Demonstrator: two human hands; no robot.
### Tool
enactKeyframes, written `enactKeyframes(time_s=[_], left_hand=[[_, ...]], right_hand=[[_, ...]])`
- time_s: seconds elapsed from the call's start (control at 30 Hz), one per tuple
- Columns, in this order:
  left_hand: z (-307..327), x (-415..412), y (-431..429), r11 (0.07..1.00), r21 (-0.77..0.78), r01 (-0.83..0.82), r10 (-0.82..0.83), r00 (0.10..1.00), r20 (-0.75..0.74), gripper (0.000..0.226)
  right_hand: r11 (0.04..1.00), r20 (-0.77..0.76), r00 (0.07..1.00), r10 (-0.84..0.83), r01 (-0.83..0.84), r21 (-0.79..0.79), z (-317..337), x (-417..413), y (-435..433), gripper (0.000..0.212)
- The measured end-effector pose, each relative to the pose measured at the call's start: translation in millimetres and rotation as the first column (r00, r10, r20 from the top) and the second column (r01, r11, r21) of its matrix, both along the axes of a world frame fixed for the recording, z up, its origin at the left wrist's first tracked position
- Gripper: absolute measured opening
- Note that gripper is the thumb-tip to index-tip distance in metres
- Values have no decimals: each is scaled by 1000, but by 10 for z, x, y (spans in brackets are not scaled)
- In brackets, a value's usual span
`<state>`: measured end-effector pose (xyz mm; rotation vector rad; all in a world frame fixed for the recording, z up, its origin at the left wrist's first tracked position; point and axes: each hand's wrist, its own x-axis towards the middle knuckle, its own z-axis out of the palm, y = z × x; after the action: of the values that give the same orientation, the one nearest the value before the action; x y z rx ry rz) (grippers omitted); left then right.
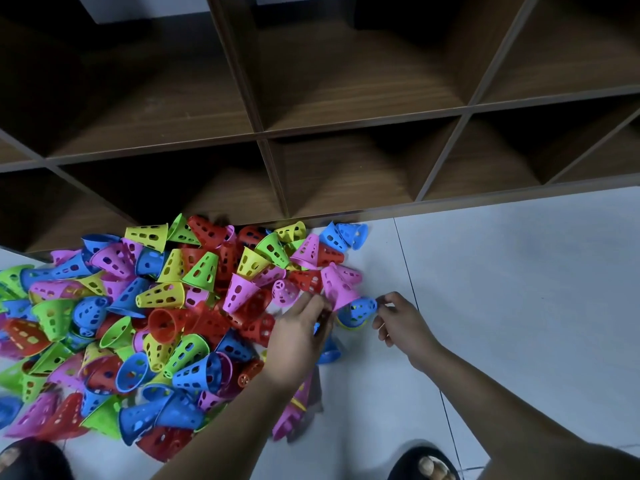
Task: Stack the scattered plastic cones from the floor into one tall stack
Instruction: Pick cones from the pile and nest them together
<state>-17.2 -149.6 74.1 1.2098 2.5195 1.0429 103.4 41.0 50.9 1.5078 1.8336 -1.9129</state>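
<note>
Head view. Heaped on the pale tiled floor [519, 289], against the foot of a brown wooden cubby shelf [346, 98]: a loose pile of perforated plastic cones [156, 306] in red, blue, green, yellow and pink, lying every way. At the pile's right edge, a short stack: pink perforated plastic cone [341, 289] tilted over a blue perforated plastic cone [358, 310], a yellow rim showing beneath. Left hand [301, 327] blurred, fingers curled against the pink cone's wide end; grip impossible to tell. Right hand [398, 320] narrow, thumb and forefinger pinching the blue cone's side. Black sandals [426, 462] at the bottom edge, on the floor.
</note>
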Motion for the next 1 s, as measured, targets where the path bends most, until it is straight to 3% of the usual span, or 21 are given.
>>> enactKeyframes(time_s=[0.13, 0.3, 0.53, 0.73, 0.9, 1.0], left_hand=[[-89, 62, 95, 990, -54, 129, -134, 985, -111, 19], [-222, 83, 145, 963, -78, 258, -268, 945, -185, 19], [-329, 49, 201, 939, -153, 307, -335, 917, -219, 12], [-439, 12, 116, 929, -238, 284, -315, 944, -101, 16], [-510, -105, 21, 944, -255, 207, -236, 968, -87, 15], [-550, -201, 11, 943, -295, 154, -192, 976, -105, 22]], right_hand=[[997, -70, 994, -78, 76, -30, 30, 21, 48, 32], [998, -104, 994, 46, -41, 51, 158, 29, -5, 50], [963, -32, 986, 162, -151, 221, 84, 36, -66, 33], [901, 127, 959, 252, -281, 330, -173, 37, 84, 24], [858, 121, 949, 290, -314, 407, -213, -80, 199, 11], [798, 95, 911, 401, -398, 452, -200, -268, 280, 19]])
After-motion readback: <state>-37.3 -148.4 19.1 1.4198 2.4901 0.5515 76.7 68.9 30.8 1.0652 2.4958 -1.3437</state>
